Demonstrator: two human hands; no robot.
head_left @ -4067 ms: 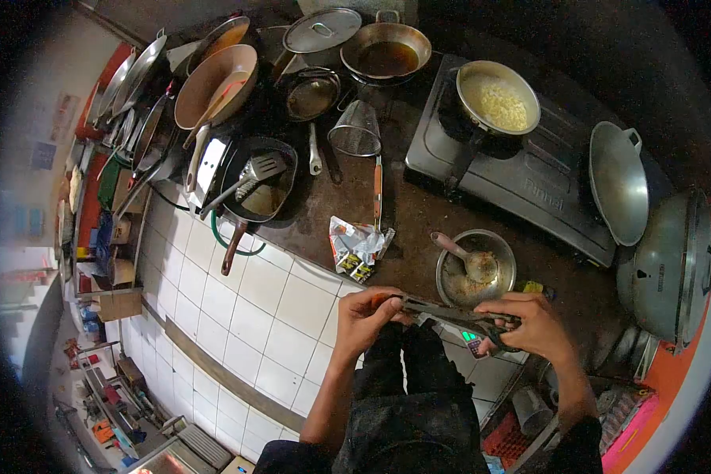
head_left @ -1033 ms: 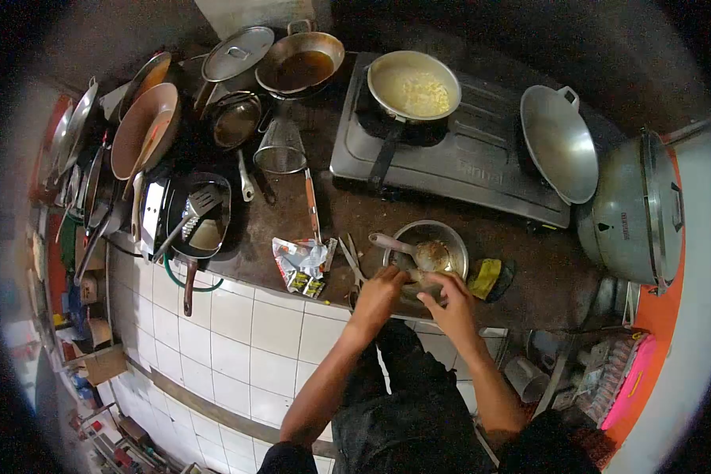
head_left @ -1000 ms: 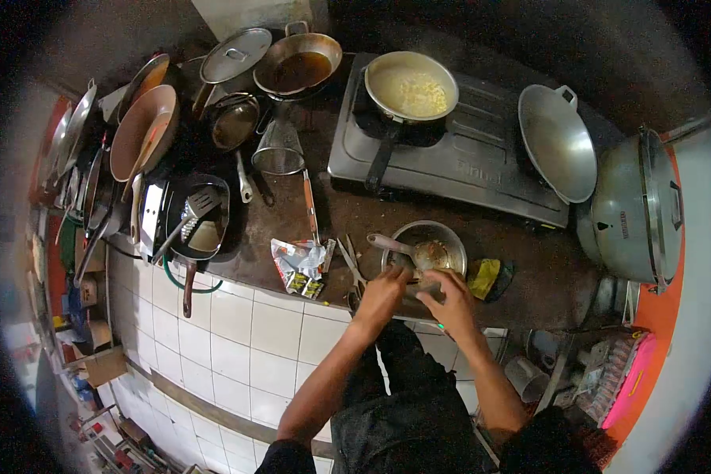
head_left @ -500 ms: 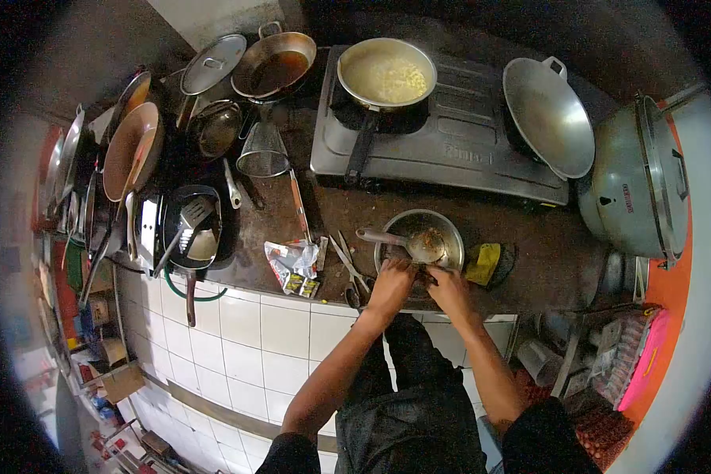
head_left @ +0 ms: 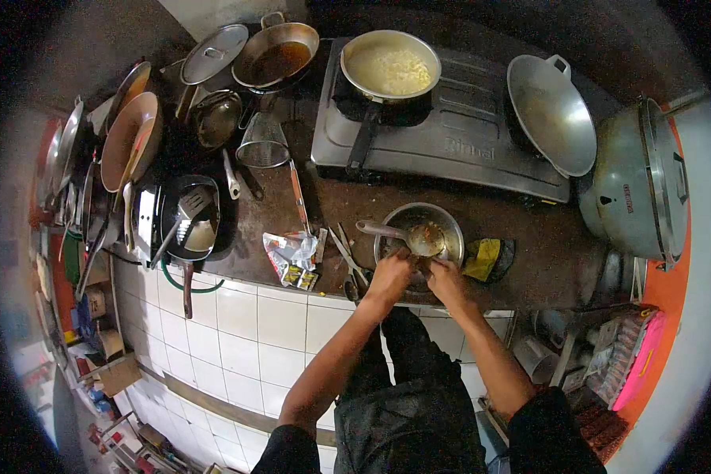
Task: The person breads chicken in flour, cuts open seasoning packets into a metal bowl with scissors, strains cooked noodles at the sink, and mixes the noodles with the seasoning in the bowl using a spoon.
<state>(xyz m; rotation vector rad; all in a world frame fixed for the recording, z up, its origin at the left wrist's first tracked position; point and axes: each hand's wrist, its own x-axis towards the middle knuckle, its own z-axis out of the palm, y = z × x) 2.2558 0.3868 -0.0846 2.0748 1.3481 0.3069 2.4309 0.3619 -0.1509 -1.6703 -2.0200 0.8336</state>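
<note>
Both hands are over the near side of a round metal bowl (head_left: 459, 231). A ladle (head_left: 385, 230) lies across this bowl, with brownish bits in its scoop. The fingers of my left hand (head_left: 392, 278) are pinched together close to the scoop. Beside it, my right hand (head_left: 449, 286) has its fingers curled in the same way. Whatever sits between the fingertips is hidden and too small to name. Scissors (head_left: 345, 254) lie left of my left hand. A yellow and black packet (head_left: 482, 259) is right of the bowl.
Torn sachets (head_left: 291, 257) lie left of the scissors. A saucepan (head_left: 391, 67) with pale pieces in liquid sits on the gas stove (head_left: 458, 162), beside a wok (head_left: 549, 118). Pans and a strainer (head_left: 263, 146) crowd the left. A big lidded pot (head_left: 620, 189) stands right.
The view has shifted slightly. My hands stay close together over the bowl, with only small finger movement. The ladle remains across the bowl.
</note>
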